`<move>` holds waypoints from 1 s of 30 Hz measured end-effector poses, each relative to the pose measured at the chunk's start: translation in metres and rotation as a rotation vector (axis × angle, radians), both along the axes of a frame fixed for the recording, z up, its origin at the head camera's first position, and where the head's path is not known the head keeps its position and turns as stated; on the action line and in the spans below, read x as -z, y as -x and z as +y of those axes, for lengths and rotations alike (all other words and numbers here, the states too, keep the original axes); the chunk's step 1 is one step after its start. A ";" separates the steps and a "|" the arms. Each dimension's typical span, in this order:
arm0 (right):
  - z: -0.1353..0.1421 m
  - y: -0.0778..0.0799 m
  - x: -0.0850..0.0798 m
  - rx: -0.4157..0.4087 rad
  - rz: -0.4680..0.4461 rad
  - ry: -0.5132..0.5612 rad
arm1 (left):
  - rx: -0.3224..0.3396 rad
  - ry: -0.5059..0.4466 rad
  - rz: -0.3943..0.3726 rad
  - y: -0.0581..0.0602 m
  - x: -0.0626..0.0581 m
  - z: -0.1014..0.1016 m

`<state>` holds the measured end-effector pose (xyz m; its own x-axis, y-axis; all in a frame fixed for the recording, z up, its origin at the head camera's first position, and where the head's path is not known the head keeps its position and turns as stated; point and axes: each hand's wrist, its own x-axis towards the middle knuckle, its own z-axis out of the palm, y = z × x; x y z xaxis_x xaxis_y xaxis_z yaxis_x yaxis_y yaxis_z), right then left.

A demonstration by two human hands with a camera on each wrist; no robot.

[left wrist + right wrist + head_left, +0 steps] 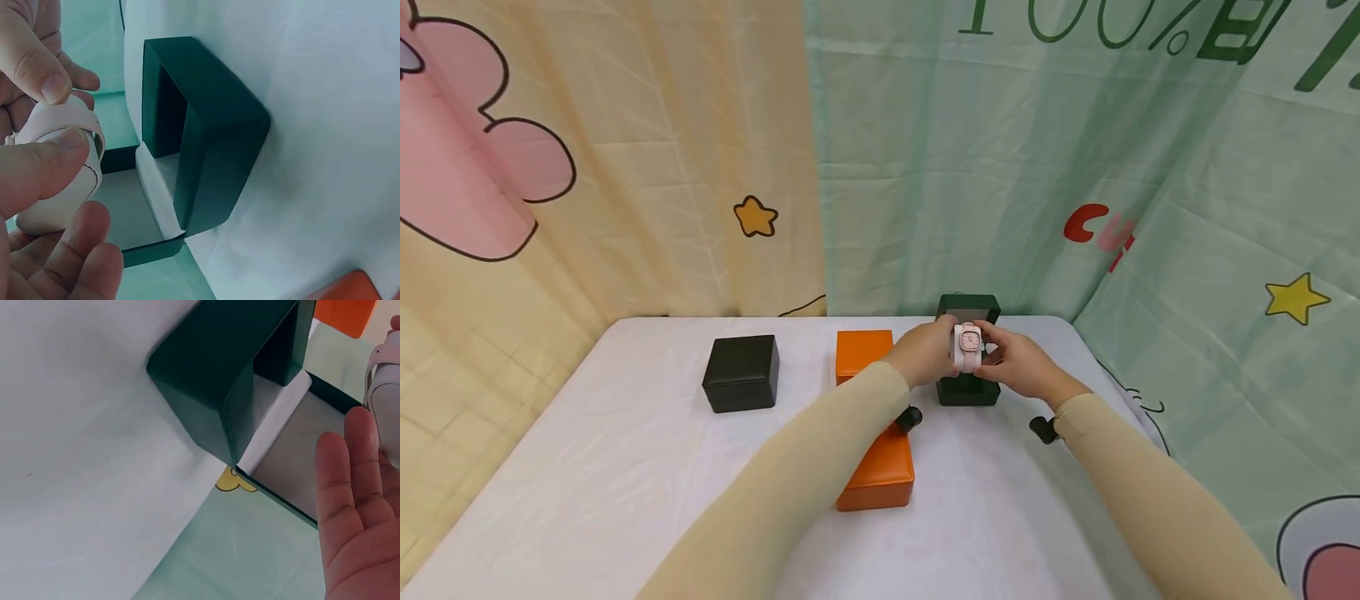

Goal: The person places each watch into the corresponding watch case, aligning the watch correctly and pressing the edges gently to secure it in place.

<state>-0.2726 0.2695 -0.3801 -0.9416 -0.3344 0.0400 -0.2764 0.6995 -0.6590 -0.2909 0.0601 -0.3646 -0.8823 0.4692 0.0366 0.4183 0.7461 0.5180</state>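
A wristwatch (970,339) with a pale pink strap and square face is wrapped around a white cushion (56,203). My left hand (927,350) grips the cushion and watch from the left, its thumb on the strap in the left wrist view. From the right, my right hand (1021,363) holds the same watch and cushion between thumb and fingers. Two of its fingers (334,469) extend below the cushion in the right wrist view. Both hands are above an open dark green box (968,393), whose hollow base shows in the left wrist view.
Left of the hands, an orange box (863,350) stands toward the back, and another orange surface (880,475) shows nearer, partly behind my left sleeve. A black box (741,373) sits farther left on the white-covered table (647,450). Curtains (925,167) hang behind.
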 end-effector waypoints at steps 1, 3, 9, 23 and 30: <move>0.001 0.001 0.000 0.001 -0.002 0.000 | -0.004 0.009 0.009 0.000 0.000 0.001; 0.002 0.003 0.001 0.003 -0.005 -0.001 | -0.018 0.009 0.006 0.000 -0.001 0.003; 0.009 0.008 0.004 0.012 -0.030 -0.020 | -0.057 -0.001 -0.026 0.001 0.003 0.010; 0.011 0.016 0.027 -0.033 -0.068 -0.050 | -0.091 0.094 -0.017 0.014 0.031 0.022; 0.011 0.019 0.031 -0.044 -0.039 -0.092 | -0.104 0.103 -0.019 0.019 0.039 0.026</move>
<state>-0.2914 0.2809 -0.4107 -0.9263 -0.3757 -0.0293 -0.2834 0.7457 -0.6030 -0.3095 0.0862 -0.4035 -0.9264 0.3756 -0.0248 0.3265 0.8347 0.4435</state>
